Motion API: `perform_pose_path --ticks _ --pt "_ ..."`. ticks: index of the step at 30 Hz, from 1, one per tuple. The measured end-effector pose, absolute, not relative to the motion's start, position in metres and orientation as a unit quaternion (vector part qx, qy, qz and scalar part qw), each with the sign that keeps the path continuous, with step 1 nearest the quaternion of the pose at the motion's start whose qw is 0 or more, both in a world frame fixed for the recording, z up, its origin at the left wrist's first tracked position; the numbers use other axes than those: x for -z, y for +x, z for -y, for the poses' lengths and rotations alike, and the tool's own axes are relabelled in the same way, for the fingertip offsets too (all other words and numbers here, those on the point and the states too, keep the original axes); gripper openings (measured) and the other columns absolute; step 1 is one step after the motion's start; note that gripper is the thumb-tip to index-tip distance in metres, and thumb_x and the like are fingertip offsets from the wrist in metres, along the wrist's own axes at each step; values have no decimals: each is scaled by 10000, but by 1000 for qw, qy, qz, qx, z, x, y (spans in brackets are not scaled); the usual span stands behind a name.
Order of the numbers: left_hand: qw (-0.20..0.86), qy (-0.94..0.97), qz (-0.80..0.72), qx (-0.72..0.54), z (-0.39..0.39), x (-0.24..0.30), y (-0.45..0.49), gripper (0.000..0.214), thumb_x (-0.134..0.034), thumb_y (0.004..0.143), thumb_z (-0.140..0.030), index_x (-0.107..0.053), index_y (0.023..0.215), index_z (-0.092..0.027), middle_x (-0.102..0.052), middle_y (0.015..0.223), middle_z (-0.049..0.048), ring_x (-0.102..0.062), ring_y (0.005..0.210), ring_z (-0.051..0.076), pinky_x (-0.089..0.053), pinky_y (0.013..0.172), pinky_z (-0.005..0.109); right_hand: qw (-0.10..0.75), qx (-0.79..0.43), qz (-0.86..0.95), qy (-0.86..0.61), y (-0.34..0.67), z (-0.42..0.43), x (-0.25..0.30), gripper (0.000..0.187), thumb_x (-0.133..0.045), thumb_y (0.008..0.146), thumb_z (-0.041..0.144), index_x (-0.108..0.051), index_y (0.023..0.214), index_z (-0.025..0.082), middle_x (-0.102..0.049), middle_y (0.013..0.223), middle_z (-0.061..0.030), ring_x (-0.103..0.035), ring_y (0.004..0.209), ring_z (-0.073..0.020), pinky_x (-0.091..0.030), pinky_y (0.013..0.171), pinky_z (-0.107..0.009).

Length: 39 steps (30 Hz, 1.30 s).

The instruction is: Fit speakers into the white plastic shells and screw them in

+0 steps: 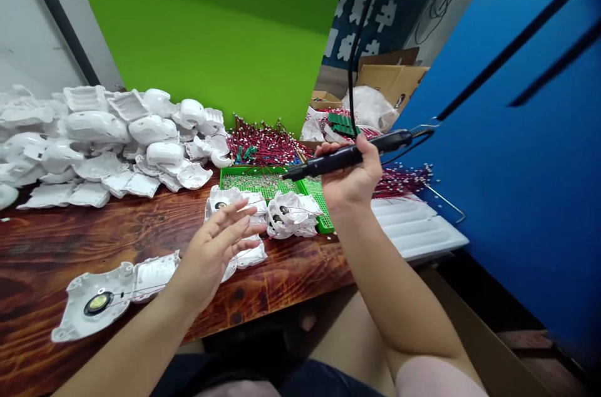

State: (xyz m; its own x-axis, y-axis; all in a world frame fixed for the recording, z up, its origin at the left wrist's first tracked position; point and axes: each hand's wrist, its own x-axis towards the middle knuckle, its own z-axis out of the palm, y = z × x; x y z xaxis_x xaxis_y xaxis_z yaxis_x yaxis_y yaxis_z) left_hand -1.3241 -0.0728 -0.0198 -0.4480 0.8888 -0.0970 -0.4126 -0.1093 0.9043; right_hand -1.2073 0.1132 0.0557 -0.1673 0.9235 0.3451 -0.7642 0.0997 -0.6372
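Observation:
My right hand (352,175) is wrapped round a black electric screwdriver (335,160), raised above the table with its bit pointing left. A hook and black cord are attached to its rear end. Lower and to the left, my left hand (223,243) is open, fingers loosely spread, with nothing visible in it. It hovers over white plastic shells (248,253) and partly hides them. Beside it lies a stack of white shells with small speakers (286,215). Under the screwdriver's tip are green trays (253,178) of small metal pieces, probably screws.
White plastic housings (98,128) are piled at the back left. One opened shell with a round speaker (96,304) lies front left. Bundles of red wires (263,141) lie behind the trays. A green panel (201,27) and blue panel (530,153) border the wooden table (291,284).

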Motion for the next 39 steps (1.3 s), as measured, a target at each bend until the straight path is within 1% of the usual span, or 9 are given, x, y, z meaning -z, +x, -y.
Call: perform_pose_path --ticks 4,7,11,14,22,28,31,34,39 --pt "484 223 -403 -744 64 12 -1314 477 -779 792 -243 -637 1247 -243 -560 1423 53 -661 1146 205 -602 750 179 640 -685 339 -83 -1195 -83 -60 251 -670 775 429 -560 740 206 -592 664 41 -653 658 -107 -617 748 -312" --pt "503 203 -367 -756 61 11 -1308 431 -789 770 -196 -696 1182 -284 -576 1410 18 -682 1108 189 -604 693 151 639 -690 331 -78 -1190 -66 -57 232 -645 809 410 -585 728 201 -596 662 35 -652 643 -104 -612 729 -302" --pt "516 162 -367 -757 61 16 -1304 353 -825 720 -175 -758 1060 -240 -719 1147 39 -726 960 171 -601 632 136 633 -694 336 -69 -1186 -52 -52 238 -632 828 413 -605 736 195 -593 674 27 -651 659 -108 -602 731 -297" --pt "533 136 -374 -747 63 21 -1304 322 -863 667 -179 -775 976 -202 -750 981 47 -735 883 170 -598 595 141 642 -676 355 -70 -1181 -45 -48 234 -615 842 425 -616 758 206 -584 693 20 -646 677 -119 -601 747 -314" --pt "564 118 -376 -725 70 29 -1300 290 -863 672 -202 -769 946 -185 -748 938 37 -727 819 144 -571 561 117 652 -621 429 -68 -1170 -30 -40 225 -571 869 455 -609 797 245 -541 750 9 -629 724 -137 -587 781 -333" --pt "539 104 -399 -735 61 39 -1290 256 -853 676 -204 -768 913 -156 -747 936 44 -724 814 137 -616 699 162 652 -572 496 -38 -1166 -27 -25 158 -608 846 421 -604 832 264 -549 740 11 -613 677 -147 -566 704 -339" --pt "528 91 -408 -739 58 44 -1285 272 -867 650 -205 -766 895 -142 -747 889 46 -726 778 146 -619 672 168 643 -552 530 -19 -1160 -22 -20 161 -663 820 415 -603 852 269 -572 737 8 -616 661 -159 -557 650 -345" --pt "542 81 -414 -727 56 45 -1283 252 -844 681 -198 -763 911 -137 -749 914 46 -727 770 143 -621 655 169 643 -539 543 -33 -1153 -16 -21 178 -672 819 448 -609 847 283 -564 717 8 -607 646 -165 -556 603 -348" --pt "597 52 -387 -700 57 45 -1280 234 -855 656 -159 -759 869 -157 -745 867 15 -724 736 124 -603 607 136 645 -537 541 -54 -1144 -10 -27 198 -635 852 491 -607 838 295 -547 716 8 -596 635 -157 -555 613 -356"
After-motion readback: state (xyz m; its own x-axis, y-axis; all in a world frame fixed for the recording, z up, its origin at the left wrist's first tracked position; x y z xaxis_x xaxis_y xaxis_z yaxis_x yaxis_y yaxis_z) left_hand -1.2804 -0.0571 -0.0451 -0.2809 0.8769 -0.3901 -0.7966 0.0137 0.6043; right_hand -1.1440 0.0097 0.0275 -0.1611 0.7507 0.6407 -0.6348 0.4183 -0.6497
